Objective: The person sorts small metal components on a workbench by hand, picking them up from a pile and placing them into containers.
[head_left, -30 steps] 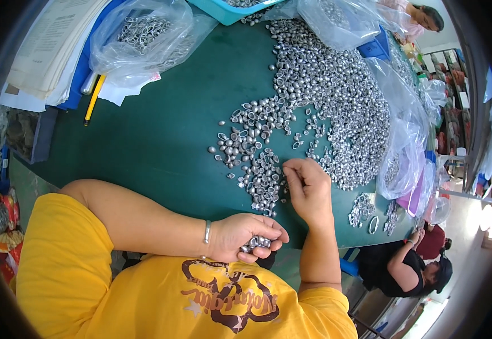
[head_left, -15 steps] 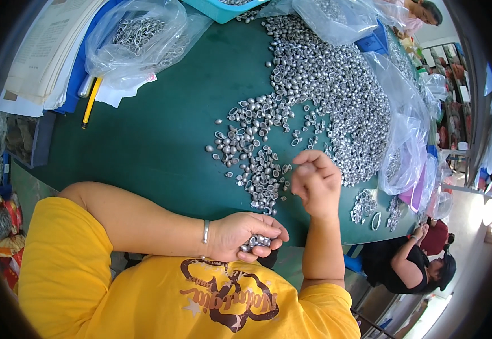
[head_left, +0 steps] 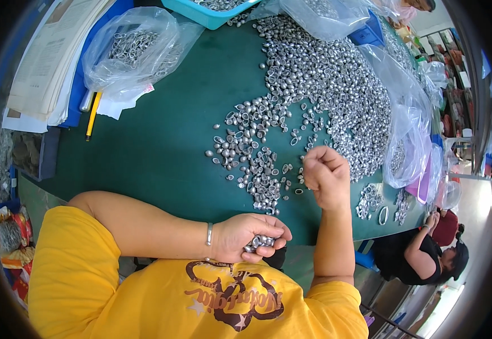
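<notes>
Silver caps [head_left: 336,90] cover the green table [head_left: 161,147]. Left hand [head_left: 246,237] cups some caps; right hand [head_left: 325,175] is curled, fingertips pinched. Clear bag [head_left: 133,51] and blue tray [head_left: 212,12] hold more.

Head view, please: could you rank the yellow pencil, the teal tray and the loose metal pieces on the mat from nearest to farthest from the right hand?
From the right hand:
1. Loose metal pieces, just left of it on the green mat.
2. Teal tray, at the top edge.
3. Yellow pencil, far left beside the papers.
</notes>
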`<state>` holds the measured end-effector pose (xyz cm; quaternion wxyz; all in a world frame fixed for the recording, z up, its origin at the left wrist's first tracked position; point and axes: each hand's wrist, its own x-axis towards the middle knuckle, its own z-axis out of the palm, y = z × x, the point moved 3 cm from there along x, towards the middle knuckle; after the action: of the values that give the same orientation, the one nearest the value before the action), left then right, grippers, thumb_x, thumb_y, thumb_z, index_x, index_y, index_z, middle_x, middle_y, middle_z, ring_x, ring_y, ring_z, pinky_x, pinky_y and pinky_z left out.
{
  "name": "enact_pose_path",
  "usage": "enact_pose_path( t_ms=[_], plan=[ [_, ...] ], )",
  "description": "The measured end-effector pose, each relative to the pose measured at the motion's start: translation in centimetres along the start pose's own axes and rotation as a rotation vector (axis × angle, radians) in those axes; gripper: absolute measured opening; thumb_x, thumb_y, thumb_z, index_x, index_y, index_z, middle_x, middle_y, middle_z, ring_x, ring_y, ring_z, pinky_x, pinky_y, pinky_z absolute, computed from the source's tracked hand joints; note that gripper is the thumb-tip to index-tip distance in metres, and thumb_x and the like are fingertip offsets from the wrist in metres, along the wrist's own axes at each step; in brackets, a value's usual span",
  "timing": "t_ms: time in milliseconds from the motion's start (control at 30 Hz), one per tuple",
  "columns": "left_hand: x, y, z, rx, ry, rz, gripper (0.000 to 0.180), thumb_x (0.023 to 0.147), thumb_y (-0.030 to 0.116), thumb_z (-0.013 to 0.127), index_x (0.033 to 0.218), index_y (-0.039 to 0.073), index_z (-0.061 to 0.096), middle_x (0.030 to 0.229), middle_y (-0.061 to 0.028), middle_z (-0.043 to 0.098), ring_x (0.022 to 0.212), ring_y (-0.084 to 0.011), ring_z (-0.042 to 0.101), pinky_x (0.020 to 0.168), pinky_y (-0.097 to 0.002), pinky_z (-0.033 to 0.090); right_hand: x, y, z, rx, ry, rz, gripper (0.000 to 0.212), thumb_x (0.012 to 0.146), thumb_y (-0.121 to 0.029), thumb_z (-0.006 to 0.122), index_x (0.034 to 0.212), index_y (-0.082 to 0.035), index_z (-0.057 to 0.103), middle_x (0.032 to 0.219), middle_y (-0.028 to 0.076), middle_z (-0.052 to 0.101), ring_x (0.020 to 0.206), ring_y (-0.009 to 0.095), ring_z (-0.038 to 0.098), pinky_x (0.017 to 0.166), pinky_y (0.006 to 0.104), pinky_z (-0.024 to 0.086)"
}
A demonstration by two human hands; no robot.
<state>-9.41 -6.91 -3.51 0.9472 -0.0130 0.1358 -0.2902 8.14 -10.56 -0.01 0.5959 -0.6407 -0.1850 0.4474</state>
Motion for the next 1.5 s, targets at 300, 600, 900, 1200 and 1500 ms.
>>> enact_pose_path(
  t_ms=[300,600,900,1200,1500],
  plan=[
    [0.1,0.0,-0.1,-0.001,-0.001,-0.001,0.014,0.09,0.012,0.042,0.095,0.003,0.052,0.083,-0.0063,0.049,0.057,-0.0094,0.043,0.038,-0.018,0.032,-0.9,-0.6,3.8,-0.86,-0.063,-0.477,0.006,0.073,-0.004,0.065,0.079,-0.003,0.064,0.061,0.006,0.05,0.049,0.017,0.048,0.045,0.0272,0.037],
    [0.0,0.0,0.1,-0.002,-0.012,-0.002,0.015,0.09,0.012,0.042,0.096,0.002,0.052,0.083,-0.0061,0.048,0.057,-0.0092,0.043,0.038,-0.018,0.031,-0.5,0.7,1.8,-0.099,-0.089,-0.037,0.005,0.078,-0.002,0.056,0.082,0.0,0.058,0.073,0.004,0.057,0.054,0.007,0.046,0.045,0.0198,0.035],
    [0.1,0.0,0.0,0.002,0.0,-0.003,0.015,0.09,0.013,0.042,0.095,0.002,0.052,0.082,-0.0059,0.049,0.057,-0.009,0.043,0.037,-0.0183,0.031,-1.1,-0.1,3.3,-0.976,-0.02,-0.515,0.007,0.073,-0.006,0.063,0.079,-0.002,0.062,0.064,0.011,0.056,0.055,0.024,0.055,0.051,0.0307,0.043],
    [0.2,-0.1,0.0,0.003,-0.006,-0.007,0.015,0.09,0.013,0.042,0.095,0.002,0.052,0.082,-0.0057,0.049,0.056,-0.0089,0.043,0.037,-0.0184,0.031,0.1,-0.5,2.0,-0.596,0.024,-0.277,0.011,0.077,-0.007,0.061,0.084,0.001,0.062,0.069,0.005,0.061,0.054,0.011,0.053,0.049,0.0238,0.042],
    [0.1,0.0,0.0,-0.007,-0.022,-0.005,0.015,0.091,0.013,0.042,0.095,0.002,0.052,0.083,-0.0059,0.048,0.057,-0.0091,0.043,0.038,-0.0184,0.031,0.7,-0.2,0.6,0.227,-0.144,-0.055,0.008,0.076,-0.003,0.062,0.083,0.0,0.06,0.064,-0.003,0.052,0.05,0.004,0.044,0.045,0.0171,0.033]
  ],
)
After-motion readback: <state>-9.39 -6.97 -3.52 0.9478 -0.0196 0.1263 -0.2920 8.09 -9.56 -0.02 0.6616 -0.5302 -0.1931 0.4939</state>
